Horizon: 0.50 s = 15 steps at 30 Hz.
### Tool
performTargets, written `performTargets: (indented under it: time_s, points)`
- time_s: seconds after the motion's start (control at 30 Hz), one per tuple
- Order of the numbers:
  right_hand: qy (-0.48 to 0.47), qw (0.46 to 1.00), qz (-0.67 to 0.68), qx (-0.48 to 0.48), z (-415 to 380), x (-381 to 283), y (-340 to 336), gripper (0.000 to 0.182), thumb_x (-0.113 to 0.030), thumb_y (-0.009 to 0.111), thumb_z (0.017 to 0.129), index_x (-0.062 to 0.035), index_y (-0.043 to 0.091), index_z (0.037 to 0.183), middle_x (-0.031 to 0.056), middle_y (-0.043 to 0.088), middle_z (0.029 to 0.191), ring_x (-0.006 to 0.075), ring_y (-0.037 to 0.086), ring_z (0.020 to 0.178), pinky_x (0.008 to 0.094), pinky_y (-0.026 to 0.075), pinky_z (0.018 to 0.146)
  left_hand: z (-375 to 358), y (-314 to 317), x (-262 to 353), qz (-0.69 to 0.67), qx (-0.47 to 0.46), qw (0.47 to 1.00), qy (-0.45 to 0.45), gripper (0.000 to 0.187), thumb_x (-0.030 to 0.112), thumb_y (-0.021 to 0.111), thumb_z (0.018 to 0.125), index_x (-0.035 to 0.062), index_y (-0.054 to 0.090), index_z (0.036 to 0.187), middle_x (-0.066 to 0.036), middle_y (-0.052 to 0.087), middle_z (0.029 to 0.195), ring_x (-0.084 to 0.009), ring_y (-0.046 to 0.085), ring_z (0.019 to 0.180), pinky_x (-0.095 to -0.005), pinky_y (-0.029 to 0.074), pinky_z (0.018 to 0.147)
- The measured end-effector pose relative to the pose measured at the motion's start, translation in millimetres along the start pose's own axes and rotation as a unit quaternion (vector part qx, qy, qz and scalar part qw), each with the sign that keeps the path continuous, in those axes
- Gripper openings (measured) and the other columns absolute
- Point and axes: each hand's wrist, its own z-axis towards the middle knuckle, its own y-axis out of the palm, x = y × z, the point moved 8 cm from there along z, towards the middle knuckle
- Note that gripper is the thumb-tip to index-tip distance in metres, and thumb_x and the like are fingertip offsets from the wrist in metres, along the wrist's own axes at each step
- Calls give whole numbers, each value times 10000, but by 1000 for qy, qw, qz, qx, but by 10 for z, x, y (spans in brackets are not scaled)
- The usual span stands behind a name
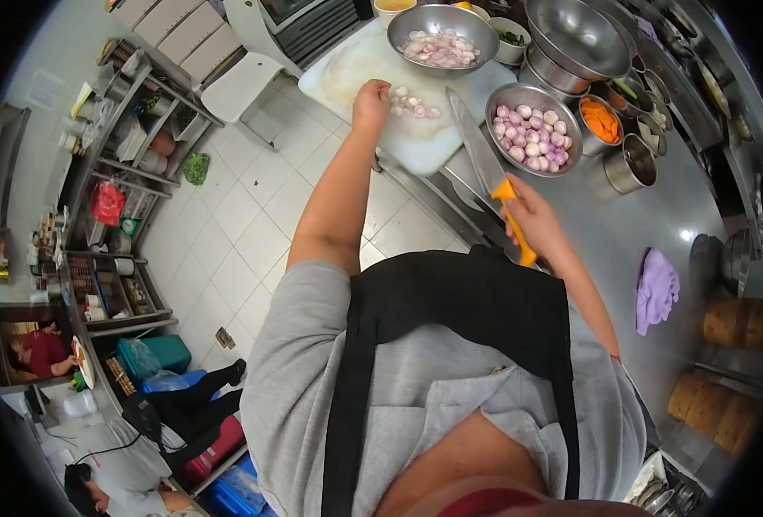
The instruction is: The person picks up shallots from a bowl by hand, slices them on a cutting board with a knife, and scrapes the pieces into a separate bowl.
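Right hand (532,220) grips a knife (478,148); left hand (371,105) curls, contents unclear, by pinkish shallot pieces (413,107) on a board (425,153), bowl (576,138) of whole shallots (534,136) beside it.

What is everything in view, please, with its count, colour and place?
Knife: one, silver, orange handle, in right hand
Chopping board: one, white, on counter
Cut shallots: many, pink, on board and in steel bowl
Whole shallots: many, pinkish, in another steel bowl
Chopped pieces: several, orange, in container
Large bowl: at least one, silver, upper right
Cloth: one, purple, on counter
Chair: one, white, upper left
Greens: one bunch, green, on floor
Bag: one, red, left shelving
Other people: two, maroon and grey clothing, left
Smaller items: uncounted, mixed colours, shelving and counter
Apron: one, black, worn
Left hand: one, bare, by cut shallots
Right hand: one, bare, on knife handle
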Motion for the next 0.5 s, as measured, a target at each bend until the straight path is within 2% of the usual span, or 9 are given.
performTargets:
  time_s: [0.03,0.07,0.1,0.17,0.2,0.27,0.4,0.5]
  points:
    - [5,994,110,-26,109,96,82,519,-133,448,927,-143,322,1431,38,529,786,80,477,523,232,411,445,-14,63,-17,-6,-2,1000,-3,211,131,552,864,52,630,1044,-168,651,989,-326,617,921,-370,486,809]
    - [4,993,113,-35,199,138,157,549,-129,430,925,-134,271,1451,43,536,788,97,482,523,236,415,445,-26,127,-30,-11,-3,1000,-6,276,157,528,884,47,601,1127,-183,642,1045,-320,607,983,-367,466,862]
    - [5,993,113,-35,258,120,213,549,-129,430,925,-134,271,1451,43,536,788,97,482,523,236,415,445,-35,173,12,-12,-4,1000,-7,276,157,528,884,47,601,1127,-183,642,1045,-320,607,983,-367,466,862]
    - [9,993,110,-38,360,88,346,558,-113,420,917,-123,264,1453,42,534,786,97,480,520,236,414,440,-76,250,159,3,2,999,36,351,187,474,902,-30,545,1168,-226,580,1142,-347,550,1080,-405,396,960]
    - [12,993,107,-40,427,76,404,562,-108,412,915,-125,259,1456,43,533,786,98,470,505,240,411,430,-102,309,156,5,0,999,35,351,187,474,902,-30,545,1168,-226,580,1142,-347,550,1080,-405,396,960]
    - [2,994,102,-47,547,66,540,563,-108,410,914,-121,258,1456,40,529,761,98,463,496,246,411,423,-129,369,254,47,20,995,89,450,269,484,908,-48,512,1225,-262,563,1167,-374,541,1092,-416,408,951]
    - [-18,995,60,-80,731,-28,753,585,-86,408,917,-120,215,1468,37,525,773,90,473,514,240,425,432,-271,349,455,109,5,989,98,476,274,503,900,-66,496,1234,-263,504,1256,-382,490,1160,-409,388,985]
    - [-23,995,7,-98,761,-127,898,587,-79,402,916,-124,211,1469,35,521,768,91,470,505,244,428,432,-287,357,444,148,26,983,101,483,262,517,895,-59,481,1254,-260,457,1308,-377,446,1208,-401,364,1017]
